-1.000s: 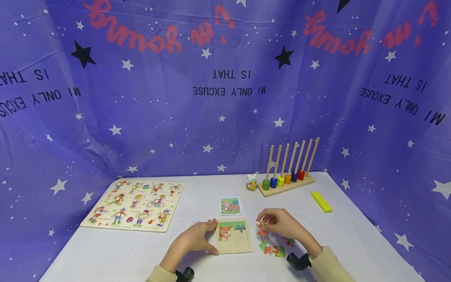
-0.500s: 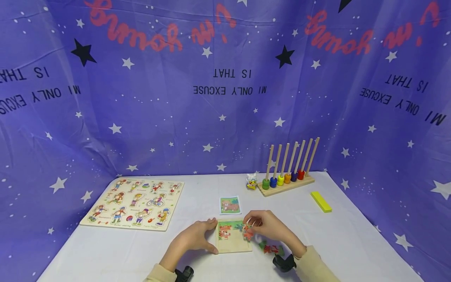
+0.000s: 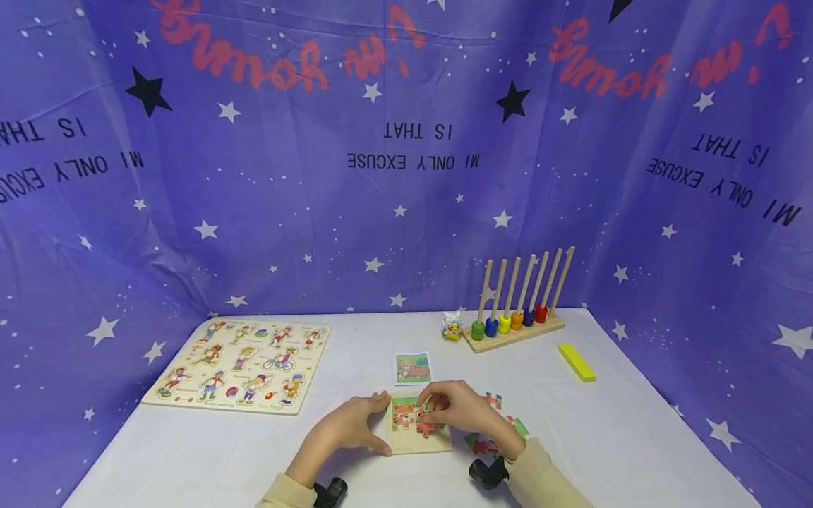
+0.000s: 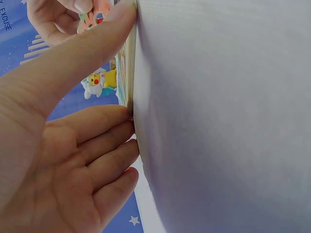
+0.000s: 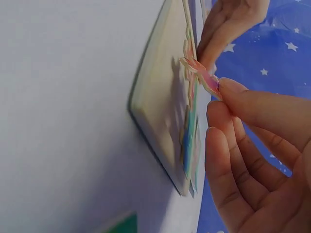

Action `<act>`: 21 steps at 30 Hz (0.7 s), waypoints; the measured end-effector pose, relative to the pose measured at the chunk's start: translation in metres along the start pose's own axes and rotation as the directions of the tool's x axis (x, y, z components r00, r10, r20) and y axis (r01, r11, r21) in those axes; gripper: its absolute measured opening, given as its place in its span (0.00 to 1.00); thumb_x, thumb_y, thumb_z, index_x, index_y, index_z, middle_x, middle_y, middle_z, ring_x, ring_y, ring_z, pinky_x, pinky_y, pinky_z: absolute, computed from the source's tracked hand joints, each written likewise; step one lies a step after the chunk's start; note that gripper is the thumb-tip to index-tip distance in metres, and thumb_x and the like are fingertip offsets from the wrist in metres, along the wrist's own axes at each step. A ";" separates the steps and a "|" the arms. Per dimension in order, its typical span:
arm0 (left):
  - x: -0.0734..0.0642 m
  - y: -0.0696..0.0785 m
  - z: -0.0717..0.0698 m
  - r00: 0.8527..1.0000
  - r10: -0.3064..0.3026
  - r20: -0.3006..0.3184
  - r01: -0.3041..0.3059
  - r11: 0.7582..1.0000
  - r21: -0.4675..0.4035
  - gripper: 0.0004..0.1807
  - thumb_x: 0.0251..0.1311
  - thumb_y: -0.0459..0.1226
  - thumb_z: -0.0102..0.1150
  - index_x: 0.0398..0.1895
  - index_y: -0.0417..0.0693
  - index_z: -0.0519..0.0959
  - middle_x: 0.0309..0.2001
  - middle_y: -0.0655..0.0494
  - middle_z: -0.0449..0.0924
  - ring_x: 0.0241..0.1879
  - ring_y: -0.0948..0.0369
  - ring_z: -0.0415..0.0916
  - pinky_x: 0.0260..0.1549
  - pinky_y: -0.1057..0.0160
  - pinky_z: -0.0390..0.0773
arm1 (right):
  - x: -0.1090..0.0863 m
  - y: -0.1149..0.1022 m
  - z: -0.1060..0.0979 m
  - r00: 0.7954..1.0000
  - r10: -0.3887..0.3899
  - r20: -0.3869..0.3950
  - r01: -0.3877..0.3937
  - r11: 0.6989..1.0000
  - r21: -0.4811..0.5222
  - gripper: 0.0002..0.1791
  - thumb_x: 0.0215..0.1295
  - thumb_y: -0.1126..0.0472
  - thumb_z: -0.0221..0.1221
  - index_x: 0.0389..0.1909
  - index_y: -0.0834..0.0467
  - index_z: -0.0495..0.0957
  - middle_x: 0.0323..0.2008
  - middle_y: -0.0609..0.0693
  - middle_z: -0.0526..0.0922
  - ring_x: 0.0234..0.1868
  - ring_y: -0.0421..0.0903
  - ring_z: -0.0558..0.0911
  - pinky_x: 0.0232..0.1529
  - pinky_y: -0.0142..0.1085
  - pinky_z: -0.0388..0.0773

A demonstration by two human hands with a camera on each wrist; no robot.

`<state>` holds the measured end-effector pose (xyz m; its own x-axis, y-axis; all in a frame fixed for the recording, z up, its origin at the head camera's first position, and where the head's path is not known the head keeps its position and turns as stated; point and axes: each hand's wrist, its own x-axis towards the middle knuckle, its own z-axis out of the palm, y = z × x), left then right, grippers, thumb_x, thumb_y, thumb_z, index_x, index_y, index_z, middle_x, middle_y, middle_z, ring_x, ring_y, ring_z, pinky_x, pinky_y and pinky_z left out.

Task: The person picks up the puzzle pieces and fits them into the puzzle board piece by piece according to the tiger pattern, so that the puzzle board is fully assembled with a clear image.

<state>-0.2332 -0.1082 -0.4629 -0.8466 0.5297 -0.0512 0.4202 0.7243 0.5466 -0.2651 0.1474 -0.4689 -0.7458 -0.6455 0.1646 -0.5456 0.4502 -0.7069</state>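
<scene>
A square wooden puzzle tray (image 3: 422, 445) lies on the white table, with several tiger-picture pieces fitted along its far side. My left hand (image 3: 351, 426) rests against its left edge, thumb toward the near corner and fingers toward the far one; the left wrist view shows these fingers nearly straight. Between thumb and fingertips my right hand (image 3: 462, 409) pinches an orange puzzle piece (image 5: 200, 73). That piece is held tilted over the tray, close to the fitted pieces, and casts a shadow on the bare wood. Just beyond the tray lies a small tiger picture card (image 3: 413, 369).
Loose puzzle pieces (image 3: 484, 445) lie right of the tray, partly behind the right forearm. A wooden peg stand (image 3: 517, 334) with coloured beads, a small figurine (image 3: 452, 327) and a yellow block (image 3: 577, 363) stand farther back. A large picture board (image 3: 238, 365) occupies the left.
My right hand has carried the puzzle piece leftward from beside the tray to over its middle. More loose pieces show behind the forearm. The left hand has stayed at the tray's edge.
</scene>
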 end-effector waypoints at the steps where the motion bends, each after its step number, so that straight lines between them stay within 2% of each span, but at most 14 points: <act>1: 0.000 0.000 0.000 1.000 0.001 -0.001 -0.001 1.000 0.003 0.51 0.35 0.49 0.78 0.65 0.35 0.69 0.67 0.42 0.66 0.66 0.43 0.63 0.65 0.44 0.62 | 0.002 0.000 0.002 1.000 0.002 0.000 -0.002 1.000 -0.001 0.10 0.57 0.64 0.68 0.40 0.55 0.82 0.26 0.40 0.81 0.24 0.33 0.77 0.25 0.28 0.77; 12: -0.001 0.000 -0.001 1.000 -0.002 0.009 0.002 1.000 -0.003 0.51 0.36 0.50 0.77 0.65 0.35 0.68 0.68 0.41 0.64 0.66 0.43 0.62 0.65 0.44 0.61 | 0.013 0.003 0.012 0.998 0.059 -0.021 -0.060 0.997 -0.043 0.10 0.56 0.65 0.68 0.39 0.54 0.84 0.24 0.39 0.79 0.22 0.34 0.75 0.23 0.27 0.75; 21: 0.000 0.002 -0.002 1.000 -0.002 0.009 0.002 1.000 0.008 0.51 0.36 0.50 0.78 0.65 0.36 0.69 0.67 0.41 0.65 0.66 0.43 0.63 0.65 0.44 0.62 | 0.016 0.002 0.013 0.999 0.049 -0.013 -0.050 0.997 -0.063 0.08 0.56 0.67 0.68 0.37 0.56 0.86 0.24 0.42 0.80 0.20 0.33 0.73 0.20 0.26 0.73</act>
<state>-0.2326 -0.1077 -0.4603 -0.8445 0.5322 -0.0594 0.4214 0.7289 0.5396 -0.2728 0.1295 -0.4767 -0.7765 -0.6146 0.1388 -0.5311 0.5198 -0.6691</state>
